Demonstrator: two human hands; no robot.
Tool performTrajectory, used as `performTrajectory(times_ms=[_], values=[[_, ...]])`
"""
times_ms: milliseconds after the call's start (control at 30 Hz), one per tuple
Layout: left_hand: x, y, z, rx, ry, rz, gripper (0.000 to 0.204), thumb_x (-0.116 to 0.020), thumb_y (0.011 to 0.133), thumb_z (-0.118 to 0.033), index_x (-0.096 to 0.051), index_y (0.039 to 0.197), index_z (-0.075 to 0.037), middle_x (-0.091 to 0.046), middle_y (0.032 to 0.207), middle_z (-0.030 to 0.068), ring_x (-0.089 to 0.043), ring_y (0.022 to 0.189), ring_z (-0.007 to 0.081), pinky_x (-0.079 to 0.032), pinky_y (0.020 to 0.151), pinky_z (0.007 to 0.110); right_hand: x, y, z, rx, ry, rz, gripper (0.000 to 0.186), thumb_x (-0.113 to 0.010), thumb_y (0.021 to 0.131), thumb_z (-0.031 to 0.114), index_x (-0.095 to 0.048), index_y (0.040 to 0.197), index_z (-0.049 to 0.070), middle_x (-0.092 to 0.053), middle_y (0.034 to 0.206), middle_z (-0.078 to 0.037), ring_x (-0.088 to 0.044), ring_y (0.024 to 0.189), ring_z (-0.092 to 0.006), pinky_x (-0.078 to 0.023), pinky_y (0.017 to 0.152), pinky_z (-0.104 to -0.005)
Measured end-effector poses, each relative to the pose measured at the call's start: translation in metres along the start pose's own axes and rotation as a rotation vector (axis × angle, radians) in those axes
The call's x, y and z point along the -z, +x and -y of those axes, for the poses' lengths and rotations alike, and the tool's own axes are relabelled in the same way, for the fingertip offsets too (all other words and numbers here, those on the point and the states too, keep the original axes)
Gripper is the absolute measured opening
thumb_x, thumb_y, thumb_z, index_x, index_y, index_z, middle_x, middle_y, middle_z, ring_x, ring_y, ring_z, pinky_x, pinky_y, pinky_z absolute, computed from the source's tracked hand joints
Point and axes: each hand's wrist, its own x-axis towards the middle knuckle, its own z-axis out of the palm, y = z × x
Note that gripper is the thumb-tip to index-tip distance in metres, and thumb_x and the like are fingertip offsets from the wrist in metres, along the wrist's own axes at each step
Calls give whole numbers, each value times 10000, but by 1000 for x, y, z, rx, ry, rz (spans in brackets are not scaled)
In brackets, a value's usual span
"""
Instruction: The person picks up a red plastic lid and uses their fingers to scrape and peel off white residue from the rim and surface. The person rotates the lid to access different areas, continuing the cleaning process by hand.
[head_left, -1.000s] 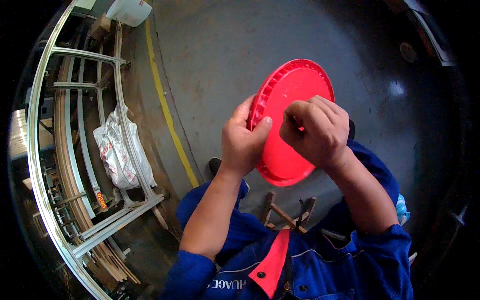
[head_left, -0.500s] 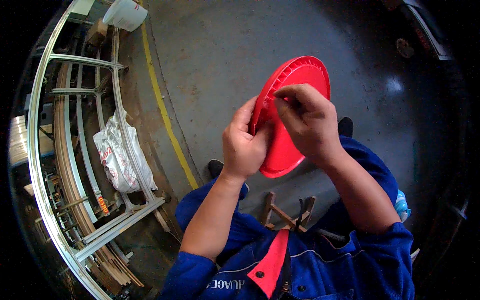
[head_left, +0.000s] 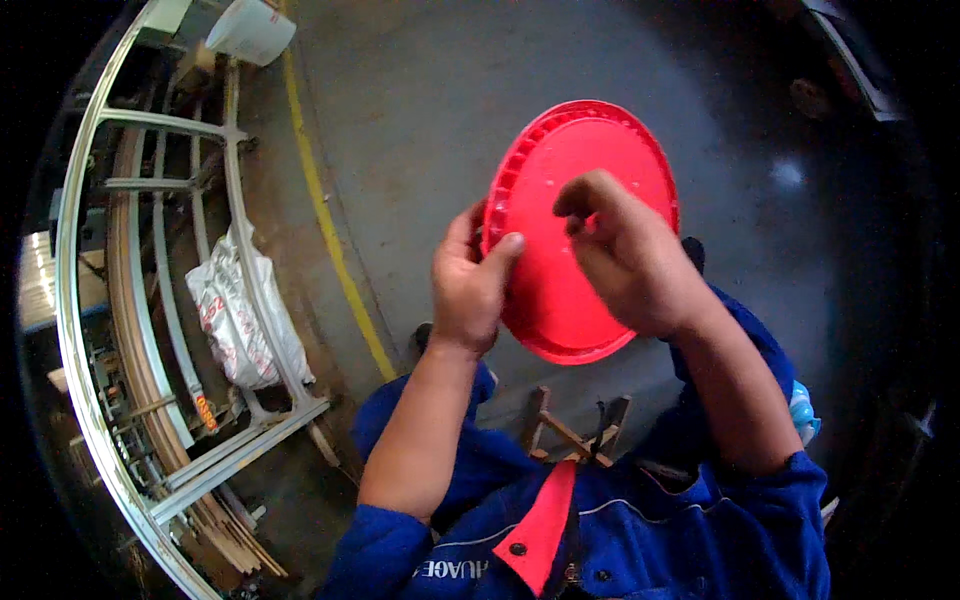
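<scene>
A round red plastic lid (head_left: 570,310), with small ribs along its raised rim, is tilted up in front of me. My left hand (head_left: 470,290) grips its left edge, thumb on the face and fingers behind it. Over the middle of the lid is my right hand (head_left: 640,260), slightly blurred, with its fingers curled in toward the thumb. A dark spot shows at those fingertips, but whether they pinch something small is unclear. Small pale specks dot the lid's face.
To the left stands a metal frame rack (head_left: 230,440) with long bars and wood strips. A white sack (head_left: 245,320) lies against it, and a white bucket (head_left: 250,35) is at the far left. Below my hands is a small wooden stand (head_left: 565,430). A yellow line (head_left: 335,240) crosses the grey floor.
The lid has turned so its face is more toward me. My left thumb has shifted onto its rim, and my right hand has moved off the rim, slightly right and down.
</scene>
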Motion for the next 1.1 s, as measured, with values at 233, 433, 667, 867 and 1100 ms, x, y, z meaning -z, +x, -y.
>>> performTrajectory(times_ms=[233, 433, 667, 867, 1100], values=[[3, 2, -2, 10, -197, -45, 392, -640, 1001, -54, -556, 1380, -1, -666, 1295, 132, -656, 1157, 216, -527, 1031, 381, 1, -2, -5, -118, -58, -30, 169, -716, 851, 124, -654, 953, 4, -680, 810, -192, -697, 747, -353, -555, 682, -431], [21, 12, -14, -87, -302, -55, 315, -633, 1014, -86, -603, 1322, -24, -688, 1258, 133, -668, 1146, 240, -539, 1020, 399, 23, -3, -3, -124, -113, -214, 164, -751, 845, 83, -627, 929, 17, -656, 788, -170, -683, 713, -282, -543, 663, -387], [23, 12, -24, -127, -331, -59, 312, -649, 1015, -115, -619, 1312, -26, -686, 1290, 139, -666, 1160, 254, -531, 1033, 417, 43, -4, -2, -127, -191, -258, 226, -615, 791, -32, -530, 991, 30, -576, 812, -164, -590, 724, -279, -521, 716, -378], [25, 13, -25, -112, -335, -89, 321, -655, 1006, -130, -628, 1310, -32, -685, 1300, 135, -663, 1178, 269, -526, 1045, 429, 56, -2, -5, -68, -202, -283, 242, -589, 802, -36, -584, 1034, 33, -598, 813, -134, -599, 751, -224, -509, 703, -368], [42, 17, -16, -61, -386, -88, 482, -645, 999, -213, -541, 1434, -33, -612, 1425, 154, -614, 1270, 317, -489, 1091, 474, 79, 4, -31, -326, 135, -474, 181, -627, 969, 71, -710, 1115, 2, -746, 938, -114, -670, 746, -142, -548, 685, -299]])
